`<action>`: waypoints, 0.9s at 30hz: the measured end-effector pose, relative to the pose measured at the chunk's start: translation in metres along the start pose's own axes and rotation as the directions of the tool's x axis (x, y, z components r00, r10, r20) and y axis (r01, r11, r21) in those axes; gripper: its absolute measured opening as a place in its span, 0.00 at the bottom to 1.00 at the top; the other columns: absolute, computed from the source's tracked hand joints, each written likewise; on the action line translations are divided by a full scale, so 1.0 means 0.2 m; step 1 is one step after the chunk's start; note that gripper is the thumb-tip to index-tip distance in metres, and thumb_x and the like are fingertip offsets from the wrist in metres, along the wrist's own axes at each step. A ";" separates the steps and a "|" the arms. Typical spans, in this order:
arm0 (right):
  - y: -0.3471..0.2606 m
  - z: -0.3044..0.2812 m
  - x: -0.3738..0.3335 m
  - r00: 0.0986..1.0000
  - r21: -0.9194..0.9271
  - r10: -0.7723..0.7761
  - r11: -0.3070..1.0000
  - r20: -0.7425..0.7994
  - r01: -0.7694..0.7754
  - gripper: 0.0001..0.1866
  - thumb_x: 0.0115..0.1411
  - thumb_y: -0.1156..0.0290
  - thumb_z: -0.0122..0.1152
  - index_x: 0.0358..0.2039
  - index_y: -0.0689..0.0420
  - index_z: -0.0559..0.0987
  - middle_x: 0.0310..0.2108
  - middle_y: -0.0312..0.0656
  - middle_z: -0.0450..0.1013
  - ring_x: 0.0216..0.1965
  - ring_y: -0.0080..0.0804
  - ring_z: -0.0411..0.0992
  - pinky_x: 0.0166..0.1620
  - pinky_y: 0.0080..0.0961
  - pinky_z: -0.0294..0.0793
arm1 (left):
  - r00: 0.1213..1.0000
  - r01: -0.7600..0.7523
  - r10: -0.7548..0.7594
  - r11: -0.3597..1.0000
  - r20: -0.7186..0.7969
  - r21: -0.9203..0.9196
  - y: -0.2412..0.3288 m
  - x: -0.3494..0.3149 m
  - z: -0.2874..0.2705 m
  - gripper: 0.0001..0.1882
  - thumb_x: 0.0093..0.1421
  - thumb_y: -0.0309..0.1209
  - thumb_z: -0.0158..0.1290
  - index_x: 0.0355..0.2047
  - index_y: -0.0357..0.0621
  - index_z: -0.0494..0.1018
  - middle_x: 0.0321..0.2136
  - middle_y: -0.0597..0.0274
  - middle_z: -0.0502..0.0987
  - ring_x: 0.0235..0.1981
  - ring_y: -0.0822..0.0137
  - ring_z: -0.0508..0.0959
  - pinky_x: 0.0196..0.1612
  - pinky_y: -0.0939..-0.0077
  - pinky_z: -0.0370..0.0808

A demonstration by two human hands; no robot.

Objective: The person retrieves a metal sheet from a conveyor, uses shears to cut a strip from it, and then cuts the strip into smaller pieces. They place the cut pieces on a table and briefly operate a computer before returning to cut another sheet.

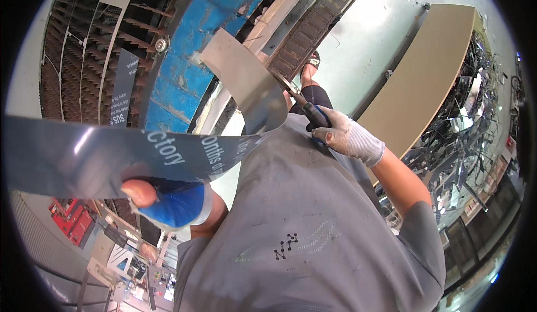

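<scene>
A long, thin metal sheet strip (224, 154) with dark printed film on one face stretches across the left side and curls sharply in front of me. Its bare, shiny end (232, 60) points up toward the blue machine. My left hand (170, 203), in a blue-coated glove with the thumb tip bare, grips the strip's lower edge. My right hand (349, 136), in a worn whitish glove, is closed around the dark handles of a pliers-like hand tool (302, 102). The tool's metal jaws are beside the curled strip; whether they touch it I cannot tell.
A chipped blue machine frame (193, 49) borders a bed of rusty slats (89, 49) holding another filmed strip (123, 85). At right, a tan board (419, 71) stands beside a heap of shiny metal scrap (464, 116). A red machine part (72, 221) shows lower left.
</scene>
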State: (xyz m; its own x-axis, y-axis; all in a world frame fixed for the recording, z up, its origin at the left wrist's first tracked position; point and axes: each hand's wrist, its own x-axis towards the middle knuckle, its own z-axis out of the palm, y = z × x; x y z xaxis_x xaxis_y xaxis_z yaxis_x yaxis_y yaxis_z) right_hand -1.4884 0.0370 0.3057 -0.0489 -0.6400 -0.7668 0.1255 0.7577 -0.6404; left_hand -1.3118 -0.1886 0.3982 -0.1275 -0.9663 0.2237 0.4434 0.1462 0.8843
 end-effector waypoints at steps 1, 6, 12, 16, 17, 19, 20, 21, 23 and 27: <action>-0.01 0.00 0.03 0.999 0.036 0.014 0.999 0.031 -0.015 0.26 0.62 0.65 0.61 0.56 0.68 0.71 0.41 0.44 0.75 0.43 0.29 0.72 0.51 0.29 0.74 | 0.992 0.126 -0.130 0.969 -0.004 -0.211 0.01 0.00 -0.02 0.21 0.72 0.42 0.52 0.53 0.34 0.75 0.44 0.50 0.82 0.39 0.63 0.83 0.47 0.68 0.82; -0.06 0.02 0.15 0.996 0.059 0.092 0.994 -0.017 -0.091 0.22 0.63 0.64 0.60 0.50 0.69 0.74 0.39 0.43 0.75 0.41 0.28 0.72 0.49 0.27 0.74 | 0.974 0.177 -0.213 0.931 -0.082 -0.318 0.04 0.00 -0.15 0.20 0.72 0.40 0.52 0.53 0.34 0.75 0.44 0.50 0.81 0.39 0.64 0.83 0.47 0.69 0.82; -0.13 -0.03 0.12 0.993 -0.015 0.100 0.995 -0.056 -0.101 0.23 0.61 0.60 0.61 0.47 0.68 0.75 0.35 0.44 0.74 0.39 0.29 0.71 0.48 0.28 0.73 | 0.991 0.085 -0.099 0.986 -0.094 -0.144 0.07 0.00 -0.21 0.20 0.72 0.39 0.52 0.53 0.34 0.74 0.44 0.51 0.81 0.39 0.64 0.83 0.47 0.70 0.81; -0.13 -0.02 0.05 0.985 -0.115 0.145 0.981 -0.090 -0.155 0.21 0.60 0.63 0.58 0.48 0.64 0.72 0.38 0.58 0.74 0.44 0.49 0.75 0.51 0.38 0.74 | 0.994 0.045 -0.051 0.997 -0.097 -0.066 0.08 -0.01 -0.25 0.20 0.72 0.38 0.52 0.53 0.34 0.74 0.44 0.51 0.81 0.39 0.64 0.83 0.47 0.70 0.81; -0.13 -0.02 0.04 0.990 -0.095 0.114 0.988 -0.085 -0.122 0.22 0.60 0.62 0.59 0.49 0.65 0.72 0.39 0.59 0.74 0.45 0.49 0.75 0.51 0.38 0.74 | 0.995 0.040 -0.044 0.998 -0.093 -0.046 0.08 -0.01 -0.26 0.19 0.72 0.38 0.52 0.53 0.34 0.74 0.44 0.51 0.81 0.39 0.64 0.83 0.47 0.70 0.81; -0.13 -0.01 0.05 0.997 -0.113 0.021 0.993 -0.072 -0.029 0.22 0.61 0.62 0.59 0.49 0.65 0.71 0.40 0.60 0.75 0.45 0.49 0.76 0.51 0.39 0.74 | 0.995 0.018 -0.019 1.000 -0.095 -0.003 0.09 -0.01 -0.28 0.19 0.72 0.38 0.52 0.54 0.34 0.74 0.44 0.51 0.81 0.39 0.64 0.83 0.47 0.70 0.81; -0.13 -0.01 0.06 0.998 -0.151 -0.040 0.988 -0.058 0.031 0.22 0.61 0.62 0.59 0.49 0.65 0.71 0.40 0.60 0.75 0.45 0.50 0.76 0.51 0.39 0.74 | 0.996 0.009 -0.008 1.000 -0.094 0.013 0.10 -0.01 -0.29 0.19 0.72 0.38 0.52 0.54 0.33 0.74 0.44 0.51 0.81 0.39 0.64 0.83 0.47 0.71 0.81; -0.14 -0.01 0.06 0.994 -0.187 -0.103 0.978 -0.041 0.094 0.22 0.61 0.62 0.58 0.49 0.65 0.71 0.40 0.60 0.75 0.45 0.50 0.76 0.51 0.39 0.74 | 0.996 -0.003 0.007 0.999 -0.094 0.037 0.10 -0.01 -0.29 0.19 0.72 0.38 0.52 0.54 0.33 0.74 0.44 0.51 0.81 0.39 0.64 0.83 0.47 0.71 0.81; -0.15 -0.01 0.04 0.996 -0.146 0.070 0.986 -0.050 -0.076 0.21 0.60 0.63 0.58 0.48 0.65 0.71 0.37 0.57 0.74 0.41 0.48 0.74 0.48 0.39 0.73 | 0.995 -0.026 0.033 0.996 -0.091 0.080 0.11 -0.01 -0.31 0.19 0.72 0.37 0.52 0.54 0.33 0.73 0.44 0.51 0.81 0.39 0.64 0.83 0.47 0.71 0.81; -0.17 0.00 0.02 0.995 -0.043 0.075 0.996 -0.064 -0.077 0.19 0.59 0.66 0.58 0.47 0.64 0.72 0.33 0.53 0.72 0.37 0.44 0.72 0.46 0.38 0.73 | 0.992 -0.093 0.109 0.970 -0.058 0.224 0.12 -0.02 -0.34 0.19 0.72 0.36 0.53 0.54 0.33 0.73 0.44 0.51 0.81 0.38 0.65 0.83 0.47 0.71 0.81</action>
State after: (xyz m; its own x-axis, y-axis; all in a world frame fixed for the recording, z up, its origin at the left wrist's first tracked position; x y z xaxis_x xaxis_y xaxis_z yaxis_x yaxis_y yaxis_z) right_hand -1.4929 0.0082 0.3249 -0.1026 -0.5722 -0.8137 0.0862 0.8098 -0.5804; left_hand -1.2408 -0.1958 0.3906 -0.0266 -0.9553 0.2943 0.2433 0.2794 0.9288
